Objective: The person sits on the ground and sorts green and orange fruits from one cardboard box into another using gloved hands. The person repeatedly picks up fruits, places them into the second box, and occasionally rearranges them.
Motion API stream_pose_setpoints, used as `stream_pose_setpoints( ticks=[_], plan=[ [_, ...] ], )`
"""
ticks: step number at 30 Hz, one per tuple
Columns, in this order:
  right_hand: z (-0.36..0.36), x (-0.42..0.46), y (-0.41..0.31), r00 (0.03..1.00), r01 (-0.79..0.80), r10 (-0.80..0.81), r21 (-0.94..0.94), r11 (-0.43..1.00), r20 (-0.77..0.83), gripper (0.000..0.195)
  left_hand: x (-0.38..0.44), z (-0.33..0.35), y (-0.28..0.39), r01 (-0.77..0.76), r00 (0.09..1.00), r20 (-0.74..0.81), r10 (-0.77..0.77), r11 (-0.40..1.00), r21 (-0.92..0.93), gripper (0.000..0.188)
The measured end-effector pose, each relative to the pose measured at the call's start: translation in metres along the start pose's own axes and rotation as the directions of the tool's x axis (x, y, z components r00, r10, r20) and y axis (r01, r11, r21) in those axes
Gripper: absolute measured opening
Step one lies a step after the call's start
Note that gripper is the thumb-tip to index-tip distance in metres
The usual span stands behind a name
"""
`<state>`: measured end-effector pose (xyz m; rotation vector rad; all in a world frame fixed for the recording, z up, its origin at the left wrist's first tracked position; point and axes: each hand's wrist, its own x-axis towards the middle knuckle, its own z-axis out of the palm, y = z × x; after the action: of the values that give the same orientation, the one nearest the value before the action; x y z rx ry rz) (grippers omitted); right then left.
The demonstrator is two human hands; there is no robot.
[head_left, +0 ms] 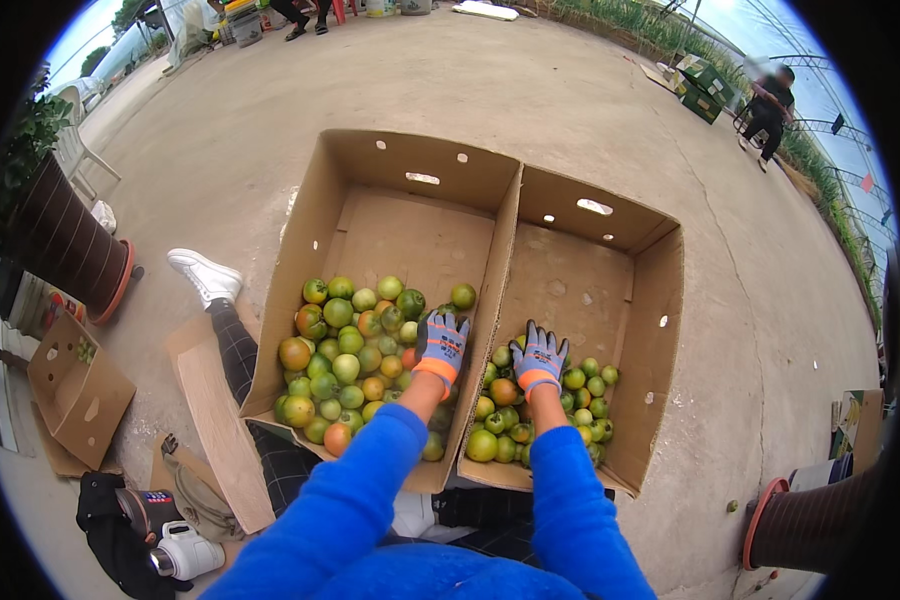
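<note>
Two open cardboard boxes stand side by side before me. The left box [412, 225] holds many green and reddish tomatoes [345, 367] in its near half. My left hand [442, 345], in a grey glove with an orange cuff, lies palm down over them by the divider side. In the right box [570, 277], smaller, mostly green tomatoes [506, 420] are gathered at the near end. My right hand [538, 360], gloved alike, rests on these with fingers spread. Both hands have extended fingers; their palms and whatever lies under them are hidden.
A large potted plant [75, 225] and a tilted carton [82, 382] stand left. A white flask [187, 551] lies near a cardboard strip [217, 435]. Another brown pot [810, 517] is at right. A seated person [771, 112] is at far right, near green cartons [701, 86].
</note>
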<state>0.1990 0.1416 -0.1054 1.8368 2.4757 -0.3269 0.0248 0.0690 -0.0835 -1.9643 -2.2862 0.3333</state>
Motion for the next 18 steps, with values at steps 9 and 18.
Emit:
stream_pose_setpoints(
  ticks=[9,18],
  plan=[
    [-0.044,-0.053,-0.024,0.905,0.359,-0.017,0.743,0.564,-0.424,0.063,-0.088,-0.049,-0.032,0.048,0.991,0.117,-0.056,-0.682,-0.730,0.047],
    [-0.108,-0.166,-0.062,0.711,0.702,-0.442,0.592,0.396,-0.547,0.070,-0.158,-0.065,-0.027,-0.161,0.970,-0.210,0.125,-0.320,-0.934,0.034]
  ],
)
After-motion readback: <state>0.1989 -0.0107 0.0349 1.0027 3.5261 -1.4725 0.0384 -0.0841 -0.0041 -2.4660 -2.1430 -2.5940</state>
